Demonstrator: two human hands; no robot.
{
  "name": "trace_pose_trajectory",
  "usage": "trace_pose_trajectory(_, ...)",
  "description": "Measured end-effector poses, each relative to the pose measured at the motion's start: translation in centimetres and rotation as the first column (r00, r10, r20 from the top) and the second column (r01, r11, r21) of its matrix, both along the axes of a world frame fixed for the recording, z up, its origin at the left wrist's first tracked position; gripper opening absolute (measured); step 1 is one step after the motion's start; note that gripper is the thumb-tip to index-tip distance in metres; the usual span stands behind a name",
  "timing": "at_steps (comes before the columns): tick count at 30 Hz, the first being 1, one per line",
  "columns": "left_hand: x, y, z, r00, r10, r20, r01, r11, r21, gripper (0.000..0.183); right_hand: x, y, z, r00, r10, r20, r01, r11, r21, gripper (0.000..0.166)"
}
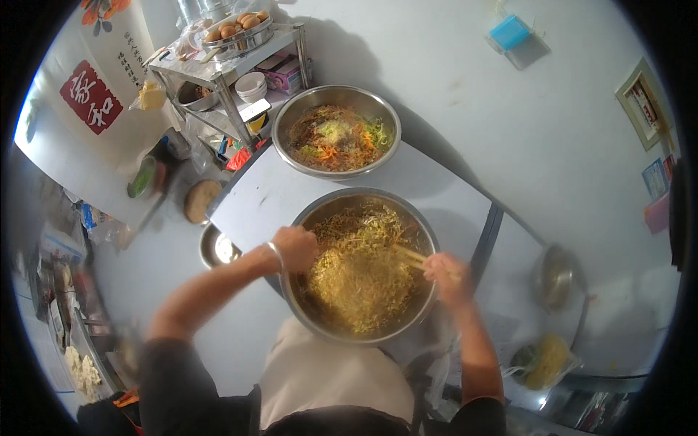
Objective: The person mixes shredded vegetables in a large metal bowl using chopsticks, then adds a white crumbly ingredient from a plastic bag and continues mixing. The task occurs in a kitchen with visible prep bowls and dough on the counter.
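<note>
A large metal bowl (360, 339) filled with chopped yellow-green and brown food stands on the white table (256, 188) before me. My left hand (295, 249), with a bracelet on the wrist, is closed at the bowl's left rim; whether it grips the rim or something inside cannot be told. In my right hand (448, 275) are wooden chopsticks (410, 255), their tips at the food near the right side. Behind stands a second metal bowl (337, 175) holding brown mince-like food, shredded carrot, green pieces and a pale heap in the middle.
At the upper left, a metal shelf (232, 71) holds a steel pan of brown eggs (240, 26), white bowls (251, 86) and a box. A small metal bowl (210, 248) sits left of the table. On the right are another metal bowl (555, 278) and a plastic bag (547, 362) with yellow contents.
</note>
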State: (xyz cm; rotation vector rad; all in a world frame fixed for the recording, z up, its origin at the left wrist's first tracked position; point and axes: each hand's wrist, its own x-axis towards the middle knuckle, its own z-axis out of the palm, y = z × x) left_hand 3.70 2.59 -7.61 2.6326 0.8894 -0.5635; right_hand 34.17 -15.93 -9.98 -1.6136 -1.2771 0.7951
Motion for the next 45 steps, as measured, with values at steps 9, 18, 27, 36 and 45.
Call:
trace_pose_trajectory(9, 0.7, 0.4, -1.9, 0.997, 0.072, 0.010, -0.073, 0.995, 0.068, 0.023, -3.1, 2.6, -1.1, 0.989, 0.142, 0.050, -0.147, 0.983, 0.113, 0.013)
trace_pose_trajectory(18, -1.8, -0.1, -6.6, 0.938, 0.302, 0.170, -0.286, 0.952, -0.114, 0.031, -3.5, 1.3, -6.2, 0.905, -0.257, -0.340, 0.218, 0.965, -0.149, 0.019)
trace_pose_trajectory(27, -0.8, 1.4, -1.1, 0.979, 0.195, 0.052, -0.198, 0.979, 0.056, 0.026, -0.7, 1.2, -2.0, 0.995, -0.097, -0.033, 0.097, 0.995, 0.010, 0.018)
trace_pose_trajectory(36, -1.4, 0.8, -1.0, 0.990, 0.099, 0.097, -0.094, 0.994, -0.053, 0.027, -1.2, 1.4, -1.1, 0.983, 0.100, -0.152, -0.098, 0.995, 0.018, 0.018)
trace_pose_trajectory(45, 1.6, 1.7, -5.2, 0.993, 0.038, 0.108, -0.047, 0.996, 0.078, 0.027, -2.6, 5.2, -3.4, 0.984, 0.175, 0.020, -0.176, 0.983, 0.053, 0.016)
